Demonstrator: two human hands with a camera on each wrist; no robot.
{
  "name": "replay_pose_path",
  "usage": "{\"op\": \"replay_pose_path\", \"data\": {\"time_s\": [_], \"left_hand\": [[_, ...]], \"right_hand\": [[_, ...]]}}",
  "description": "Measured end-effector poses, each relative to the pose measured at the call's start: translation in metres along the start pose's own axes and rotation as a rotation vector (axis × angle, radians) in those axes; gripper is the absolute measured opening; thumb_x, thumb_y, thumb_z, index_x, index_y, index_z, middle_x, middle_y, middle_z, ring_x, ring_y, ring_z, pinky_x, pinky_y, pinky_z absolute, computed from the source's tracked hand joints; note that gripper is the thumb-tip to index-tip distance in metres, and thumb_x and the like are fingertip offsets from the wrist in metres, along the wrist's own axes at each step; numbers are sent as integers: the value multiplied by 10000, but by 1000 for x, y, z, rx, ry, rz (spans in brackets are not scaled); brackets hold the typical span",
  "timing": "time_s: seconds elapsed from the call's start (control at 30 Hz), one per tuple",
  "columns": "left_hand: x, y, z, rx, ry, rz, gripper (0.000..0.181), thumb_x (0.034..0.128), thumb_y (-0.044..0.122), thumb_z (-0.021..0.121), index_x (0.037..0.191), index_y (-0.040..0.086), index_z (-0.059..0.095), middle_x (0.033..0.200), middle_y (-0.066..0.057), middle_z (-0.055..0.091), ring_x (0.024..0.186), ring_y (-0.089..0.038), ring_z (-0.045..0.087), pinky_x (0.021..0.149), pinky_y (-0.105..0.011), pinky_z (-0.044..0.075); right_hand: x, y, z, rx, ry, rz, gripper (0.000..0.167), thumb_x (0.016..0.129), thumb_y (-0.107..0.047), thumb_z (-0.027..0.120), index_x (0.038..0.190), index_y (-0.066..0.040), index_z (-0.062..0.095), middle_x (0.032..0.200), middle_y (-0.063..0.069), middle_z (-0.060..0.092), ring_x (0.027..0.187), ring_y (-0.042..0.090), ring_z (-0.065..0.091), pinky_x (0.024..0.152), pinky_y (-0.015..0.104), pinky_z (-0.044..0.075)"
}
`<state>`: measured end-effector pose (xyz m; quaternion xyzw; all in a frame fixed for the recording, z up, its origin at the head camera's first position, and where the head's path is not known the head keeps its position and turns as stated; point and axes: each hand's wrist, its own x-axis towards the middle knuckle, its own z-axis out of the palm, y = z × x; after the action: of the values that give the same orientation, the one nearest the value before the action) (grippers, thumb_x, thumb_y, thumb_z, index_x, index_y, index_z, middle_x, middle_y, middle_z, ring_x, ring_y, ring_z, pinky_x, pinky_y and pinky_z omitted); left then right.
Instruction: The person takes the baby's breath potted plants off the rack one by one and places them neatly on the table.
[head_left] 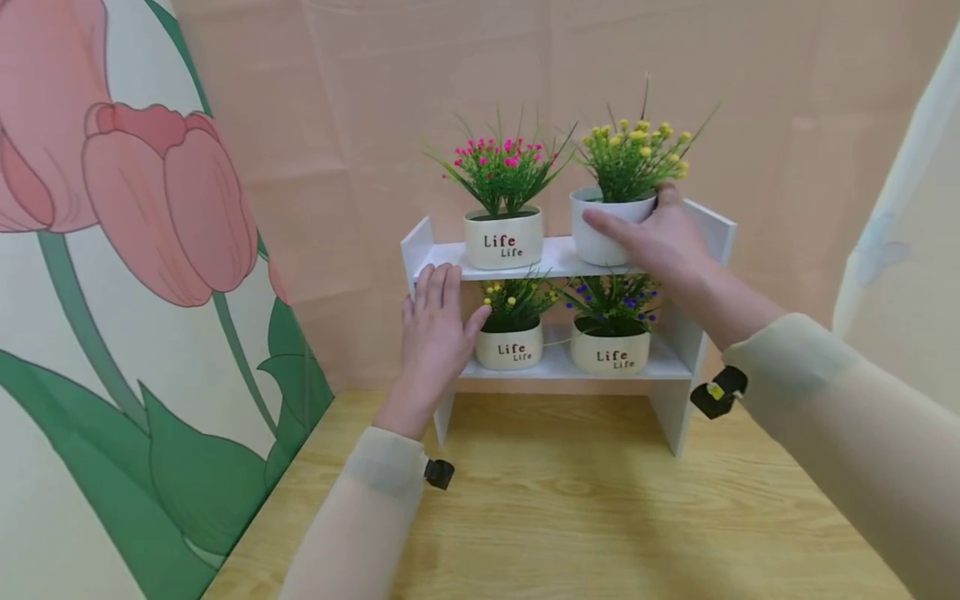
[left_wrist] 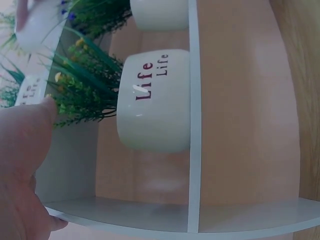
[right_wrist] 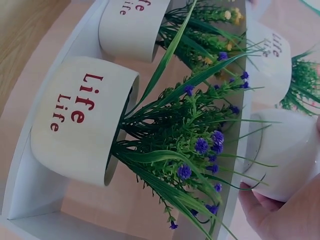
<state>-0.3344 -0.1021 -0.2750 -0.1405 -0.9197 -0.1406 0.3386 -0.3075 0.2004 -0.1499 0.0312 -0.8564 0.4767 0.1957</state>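
Note:
My right hand (head_left: 671, 242) grips a plain white flowerpot (head_left: 600, 243) with yellow artificial flowers, thumb across its front and fingers at its right side. The pot is at the right of the upper shelf (head_left: 557, 258); in the right wrist view its white side (right_wrist: 285, 150) shows just past the shelf edge. At the shelf unit's left end, my left hand (head_left: 438, 333) rests with nearly straight fingers against the upper edge and thumb apart. Beside it on the upper shelf stands a cream "Life" pot (head_left: 504, 242) with pink flowers.
Below, a cream pot with yellow flowers (head_left: 510, 348) and one with purple-blue flowers (head_left: 611, 352) stand on the lower shelf (head_left: 562, 367). The white unit stands on a wood-grain table (head_left: 540, 500). Behind hangs a pinkish cloth (head_left: 360, 167); a tulip-printed panel (head_left: 165, 208) is at left.

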Motion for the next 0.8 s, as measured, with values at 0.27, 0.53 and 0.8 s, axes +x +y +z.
{"op": "replay_pose_path", "data": {"time_s": [0.27,0.53,0.8], "left_hand": [[0,1,0,-3,-7,-6,821,1129,567,543,1729,86,254,1770,-123,290,1676,-339,137,1316,-657,198],[0,0,2,0,16,11,826,1129,563,547,1725,73,253,1767,-139,297,1674,-345,149,1312,-655,209],[0,0,2,0,31,17,814,1126,554,561,1713,66,280,1752,-143,315,1669,-348,162,1310,-655,219]], "right_hand": [[-16,2,-13,-7,-8,-38,1190,904,-796,730,1693,-50,242,1606,244,457,1386,385,483,1137,579,418],[-29,9,-26,10,-9,-64,1066,948,-724,738,1658,-79,272,1586,234,443,1344,350,470,1057,502,424],[-43,15,-39,25,9,-85,940,994,-606,757,1629,-82,304,1532,178,472,1288,261,478,997,313,410]]}}
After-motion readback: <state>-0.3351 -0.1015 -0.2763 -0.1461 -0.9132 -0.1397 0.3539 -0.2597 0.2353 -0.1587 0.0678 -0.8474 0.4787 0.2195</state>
